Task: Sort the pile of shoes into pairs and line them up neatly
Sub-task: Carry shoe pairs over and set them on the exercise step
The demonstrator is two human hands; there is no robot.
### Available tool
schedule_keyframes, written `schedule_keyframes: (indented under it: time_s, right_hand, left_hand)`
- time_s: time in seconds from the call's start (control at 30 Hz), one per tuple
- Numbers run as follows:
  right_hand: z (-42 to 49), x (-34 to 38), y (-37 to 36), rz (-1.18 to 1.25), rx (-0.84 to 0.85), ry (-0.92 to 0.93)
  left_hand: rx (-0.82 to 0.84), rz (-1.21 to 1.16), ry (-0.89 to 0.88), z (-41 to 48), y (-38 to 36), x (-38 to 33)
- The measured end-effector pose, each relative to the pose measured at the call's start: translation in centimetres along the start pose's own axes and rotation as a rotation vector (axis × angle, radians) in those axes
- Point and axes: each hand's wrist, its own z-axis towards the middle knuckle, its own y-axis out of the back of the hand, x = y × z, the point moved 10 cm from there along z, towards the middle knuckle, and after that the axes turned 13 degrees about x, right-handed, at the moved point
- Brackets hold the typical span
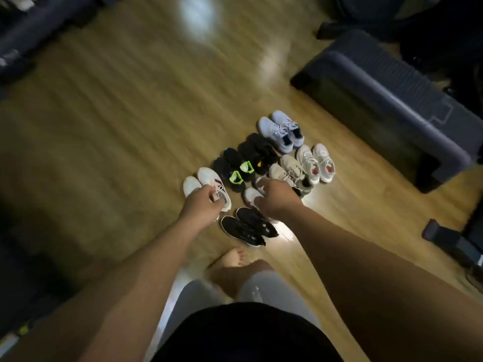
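White sneaker (208, 176) gripped by left hand (202, 203); right hand (277, 197) grips white-red shoe (250, 194); navy suitcase (392, 105) closed.

A wooden floor (117, 126) with pale glare patches fills the view. A dark ribbed suitcase (392, 105) lies flat at the right. Blurred dark furniture (31, 30) sits at the upper left, a small dark object (444, 239) near the right edge, and a bare foot (235, 267) at bottom centre.

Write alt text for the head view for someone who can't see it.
Seen from above, a person's left hand grips a white sneaker and the right hand another white shoe, among paired shoes lined up on a wooden floor.
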Motion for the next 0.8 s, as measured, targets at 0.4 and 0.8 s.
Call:
schedule_keyframes:
  time_s: [0.4,0.8]
  right_hand:
    - [1.6,-7.5,-5.7,-0.24,0.223,0.114]
    - [16.1,-20.9,-17.3,-0.253,0.42,0.151]
  left_hand:
    - [-0.091,-0.271,0.32,-6.1,-11.8,9.8]
    - [0.048,-0.463,0.455,8.8,-35.8,11.6]
